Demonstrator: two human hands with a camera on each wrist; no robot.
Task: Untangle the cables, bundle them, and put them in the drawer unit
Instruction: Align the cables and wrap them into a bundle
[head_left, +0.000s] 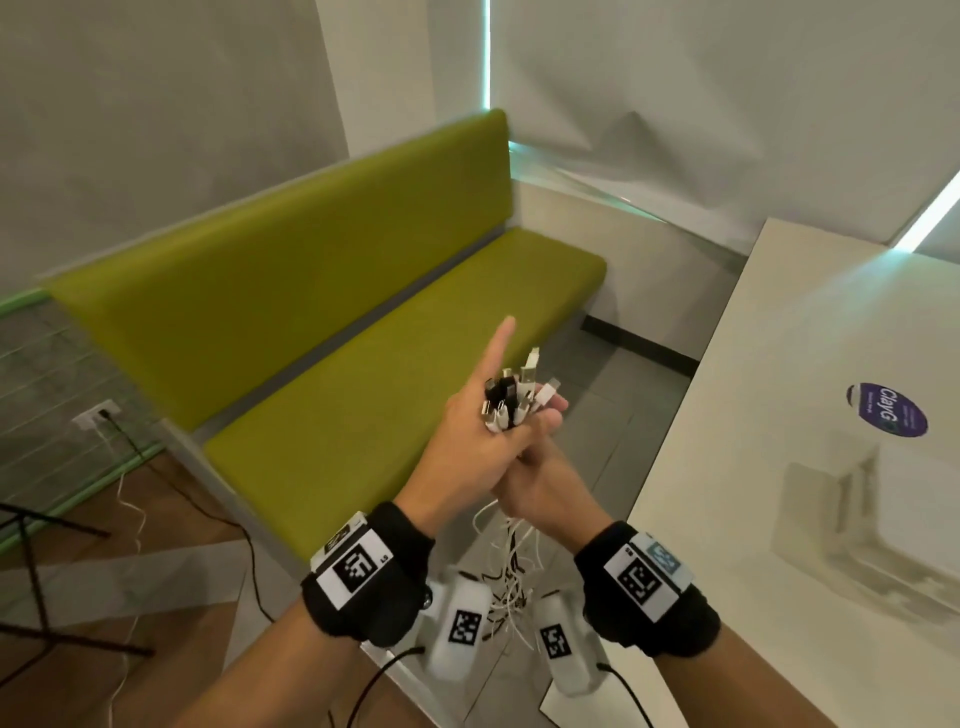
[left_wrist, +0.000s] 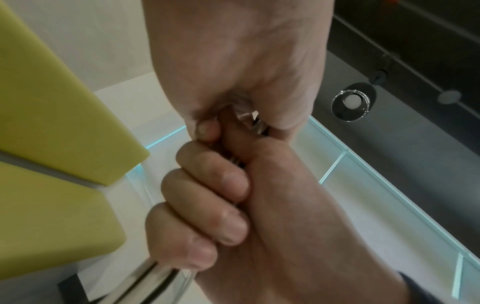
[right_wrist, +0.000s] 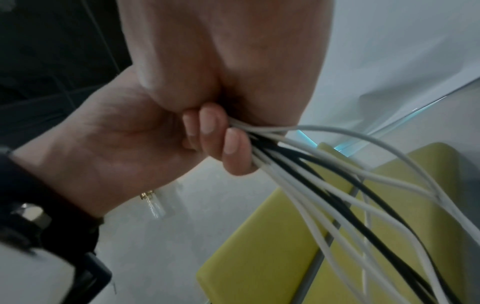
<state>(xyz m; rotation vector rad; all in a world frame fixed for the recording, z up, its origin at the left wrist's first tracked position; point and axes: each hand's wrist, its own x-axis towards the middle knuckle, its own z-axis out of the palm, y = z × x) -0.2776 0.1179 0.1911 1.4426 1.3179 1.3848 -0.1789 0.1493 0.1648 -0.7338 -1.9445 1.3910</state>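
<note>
Left grip (head_left: 470, 441) closed around the cables (head_left: 511, 400) just below their plugs, forefinger straight, right grip (head_left: 550, 486) clasping the same bundle beneath, cords dangling over the green bench (head_left: 363, 322)

Two hands are in view, the left hand (head_left: 470, 447) and the right hand (head_left: 545, 483), each wrist wearing one black band. One bunch of cables (head_left: 511, 400) sits between them; the strands mix white and black, roughly nine or ten, though overlap prevents an exact count. One green bench (head_left: 332, 312), one white table (head_left: 810, 364) bearing one round purple sticker (head_left: 887, 410), and one wall socket (head_left: 97, 417).
</note>
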